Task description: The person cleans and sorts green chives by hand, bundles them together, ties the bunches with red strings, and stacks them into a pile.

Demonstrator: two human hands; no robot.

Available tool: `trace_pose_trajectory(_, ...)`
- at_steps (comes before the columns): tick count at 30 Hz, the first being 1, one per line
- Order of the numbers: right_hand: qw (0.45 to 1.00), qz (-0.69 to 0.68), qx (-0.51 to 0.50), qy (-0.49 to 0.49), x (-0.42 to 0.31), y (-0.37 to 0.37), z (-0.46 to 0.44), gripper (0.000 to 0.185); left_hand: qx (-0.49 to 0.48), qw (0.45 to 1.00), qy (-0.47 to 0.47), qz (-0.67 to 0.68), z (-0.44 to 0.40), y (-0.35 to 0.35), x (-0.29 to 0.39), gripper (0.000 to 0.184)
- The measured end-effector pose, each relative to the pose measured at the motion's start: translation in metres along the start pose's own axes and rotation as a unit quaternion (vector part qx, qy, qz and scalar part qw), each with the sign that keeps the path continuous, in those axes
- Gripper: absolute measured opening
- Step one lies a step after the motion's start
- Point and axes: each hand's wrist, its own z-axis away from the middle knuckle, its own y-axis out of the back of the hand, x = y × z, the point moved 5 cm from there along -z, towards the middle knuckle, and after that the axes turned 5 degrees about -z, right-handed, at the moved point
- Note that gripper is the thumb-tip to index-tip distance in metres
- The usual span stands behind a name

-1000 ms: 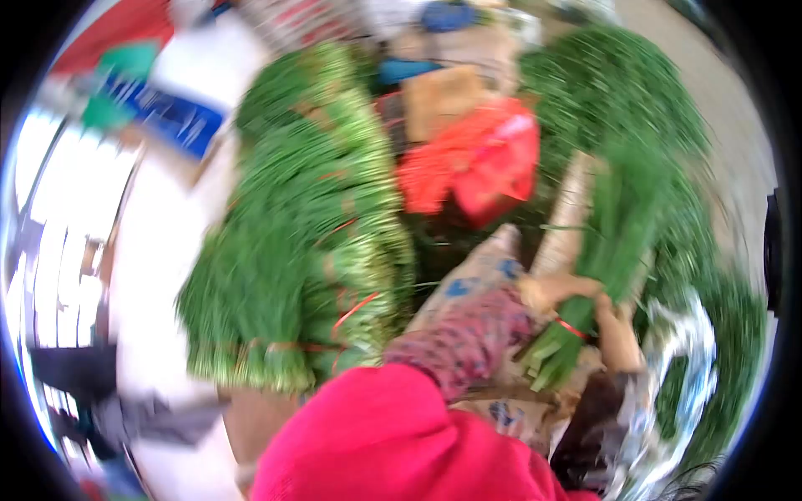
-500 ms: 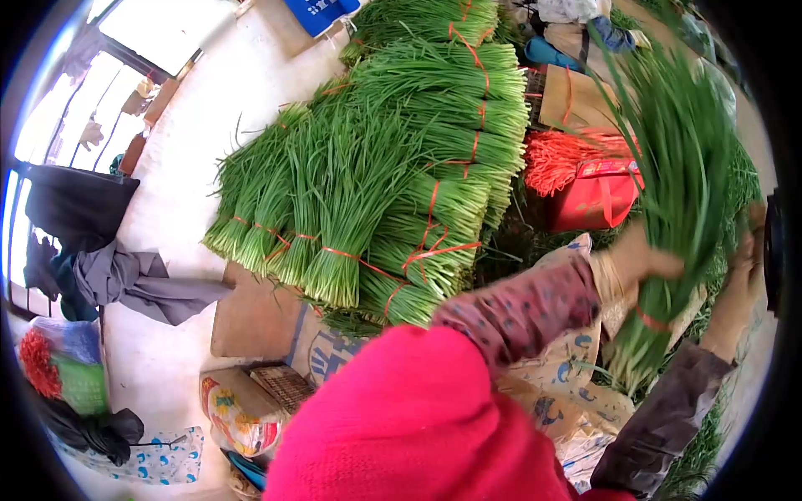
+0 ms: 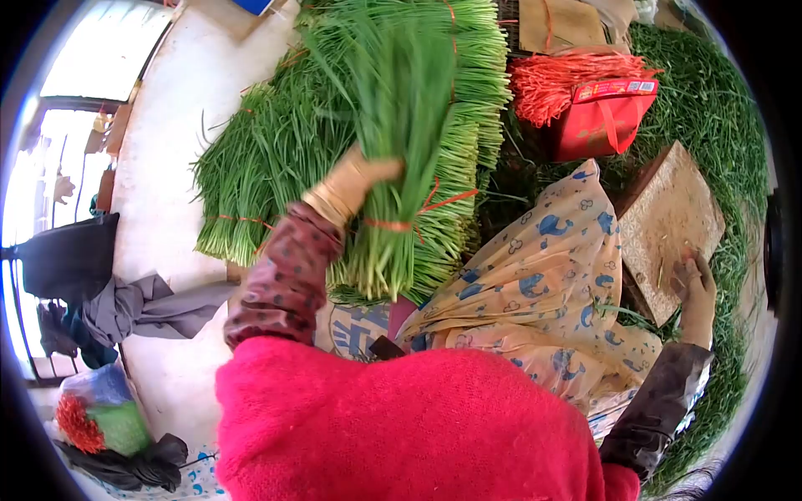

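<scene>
My left hand (image 3: 355, 182) is wrapped round a bunch of long green leafy stalks (image 3: 401, 108), tied near its pale base with a red band. The bunch is over a large pile of similar tied bunches (image 3: 284, 150), its leaves blurred by motion. On the right, my right hand (image 3: 693, 284) rests on the lower right edge of a worn board (image 3: 672, 217), fingers apart and holding nothing. Bits of plant lie on the board beside the fingertips.
A red bag (image 3: 597, 129) stands by a heap of red ties (image 3: 568, 75). Loose green stalks (image 3: 727, 108) lie along the right. Whale-patterned cloth (image 3: 535, 284) covers my lap. Grey cloth (image 3: 159, 305) lies at left, near a black one (image 3: 71, 255).
The tied bunch has moved from the right side to over the pile, carried in my left hand. My right hand has come away from it and down to the board, which is now uncovered.
</scene>
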Motion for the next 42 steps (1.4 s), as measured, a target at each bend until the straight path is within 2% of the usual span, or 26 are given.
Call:
trace_pose_trajectory(1,1.000,0.000,0.007,-0.004,0.005,0.000,0.001,0.051,-0.001,0.996,0.064,-0.060,0.002,-0.015,-0.036,0.059)
trace_pose_trajectory(2,1.000,0.003,-0.014,-0.015,0.013,-0.002,0.002,0.052,0.044,0.988,0.002,-0.148,-0.006,-0.022,-0.098,0.064)
trace_pose_trajectory(3,0.999,0.006,-0.032,-0.024,0.017,0.000,0.003,0.053,0.066,0.984,0.133,-0.093,-0.006,-0.022,-0.121,0.062)
trace_pose_trajectory(4,1.000,0.013,0.009,-0.006,0.001,-0.015,0.018,0.053,0.021,0.990,0.123,0.065,-0.005,-0.031,-0.113,0.058)
trace_pose_trajectory(6,0.996,0.078,0.044,0.012,0.011,0.004,0.022,0.052,-0.046,0.990,0.127,0.026,-0.008,-0.038,-0.084,0.052)
trace_pose_trajectory(9,0.941,0.304,0.134,0.060,-0.006,-0.004,0.062,0.045,-0.099,0.972,0.209,0.039,-0.010,-0.062,-0.038,0.052)
trace_pose_trajectory(11,0.937,0.340,0.073,0.037,-0.040,-0.039,0.111,0.040,-0.088,0.951,0.296,0.030,0.000,-0.068,-0.011,0.052)
trace_pose_trajectory(12,0.930,0.256,0.002,0.262,-0.049,-0.070,0.145,0.033,-0.161,0.950,0.141,-0.228,-0.016,0.013,-0.072,0.061)
trace_pose_trajectory(13,0.926,0.323,-0.085,0.179,-0.091,-0.083,0.168,0.022,-0.153,0.847,0.243,-0.448,-0.022,0.018,-0.045,0.070)
trace_pose_trajectory(15,0.909,0.328,-0.152,0.208,-0.121,-0.077,0.214,0.024,-0.079,0.633,0.172,-0.750,-0.025,-0.004,0.019,0.071)
trace_pose_trajectory(17,0.857,0.398,-0.259,0.202,-0.153,-0.064,0.249,0.041,-0.026,0.630,0.060,-0.774,-0.030,-0.050,0.079,0.071)
trace_pose_trajectory(18,0.850,0.418,-0.165,0.275,-0.154,-0.054,0.268,0.035,-0.027,0.656,-0.042,-0.753,-0.041,-0.065,0.088,0.070)
trace_pose_trajectory(19,0.824,0.447,-0.066,0.342,-0.154,-0.061,0.283,0.029,-0.063,0.679,-0.035,-0.731,-0.049,-0.102,0.094,0.070)
trace_pose_trajectory(20,0.816,0.495,-0.068,0.289,-0.151,-0.055,0.296,0.025,-0.095,0.691,-0.021,-0.716,-0.050,-0.150,0.122,0.069)
trace_pose_trajectory(22,0.777,0.596,-0.083,0.183,-0.152,-0.043,0.316,0.018,-0.143,0.694,-0.143,-0.691,-0.061,-0.206,0.124,0.067)
trace_pose_trajectory(24,0.717,0.658,0.081,0.215,-0.147,-0.034,0.341,0.020,-0.194,0.649,-0.207,-0.705,-0.069,-0.261,0.116,0.068)
trace_pose_trajectory(25,0.701,0.687,0.079,0.175,-0.150,-0.024,0.347,0.024,-0.213,0.627,-0.198,-0.722,-0.062,-0.294,0.121,0.067)
trace_pose_trajectory(27,0.692,0.704,0.080,0.137,-0.160,0.001,0.359,0.028,-0.260,0.617,-0.269,-0.693,-0.059,-0.343,0.119,0.067)
trace_pose_trajectory(28,0.736,0.664,0.005,0.130,-0.163,0.012,0.367,0.030,-0.267,0.614,-0.276,-0.690,-0.062,-0.363,0.124,0.067)
trace_pose_trajectory(30,0.813,0.557,-0.144,0.083,-0.162,0.030,0.383,0.035,-0.310,0.532,-0.285,-0.735,-0.058,-0.414,0.117,0.067)
trace_pose_trajectory(31,0.819,0.554,-0.137,0.050,-0.154,0.044,0.387,0.035,-0.329,0.554,-0.366,-0.671,-0.066,-0.430,0.104,0.070)
trace_pose_trajectory(35,0.894,0.417,-0.131,-0.093,-0.074,0.113,0.377,0.021,-0.380,0.472,-0.367,-0.706,-0.045,-0.529,0.104,0.073)
trace_pose_trajectory(37,0.952,0.231,0.130,-0.155,-0.018,0.161,0.361,0.023,-0.398,0.430,-0.362,-0.725,-0.040,-0.569,0.092,0.074)
trace_pose_trajectory(39,0.920,0.042,0.351,-0.167,0.055,0.208,0.352,0.028,-0.420,0.410,-0.414,-0.695,-0.034,-0.610,0.081,0.073)
trace_pose_trajectory(40,0.895,0.080,0.389,-0.204,0.097,0.232,0.348,0.029,-0.432,0.407,-0.443,-0.672,-0.032,-0.626,0.075,0.073)
trace_pose_trajectory(42,0.870,0.008,0.419,-0.259,0.182,0.267,0.336,0.028,-0.449,0.406,-0.459,-0.651,-0.027,-0.657,0.064,0.072)
